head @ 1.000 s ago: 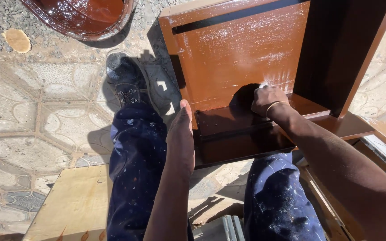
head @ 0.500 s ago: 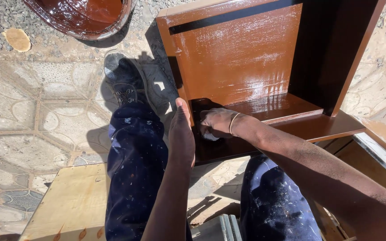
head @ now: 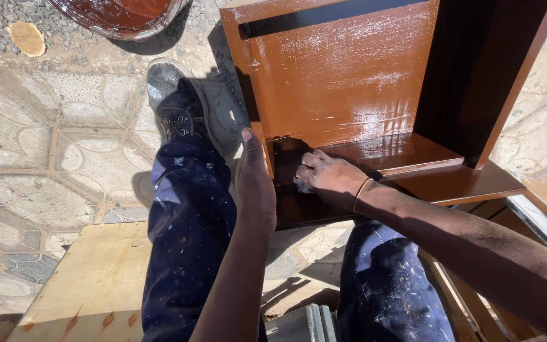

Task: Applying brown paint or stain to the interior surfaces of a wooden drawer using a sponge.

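Head view:
- Brown shelf unit (head: 349, 82) stands on the paved floor (head: 52, 158) between the person's legs, its surface wet and glossy.
- Left hand (head: 254, 183) lies flat against the unit's left edge, fingers straight and together, gripping nothing.
- Right hand (head: 327, 177) rests on the dark lower ledge, fingers curled down over a small pale pad (head: 301, 185), which shows only in part beneath them.
- A thin band sits on the right wrist.
- Blue trousers (head: 188, 240) are speckled with paint; a grey shoe (head: 175, 104) points away.
- Bowl (head: 121, 12) of brown liquid sits at the top left.
- Plywood board (head: 90, 285) lies under the left leg.
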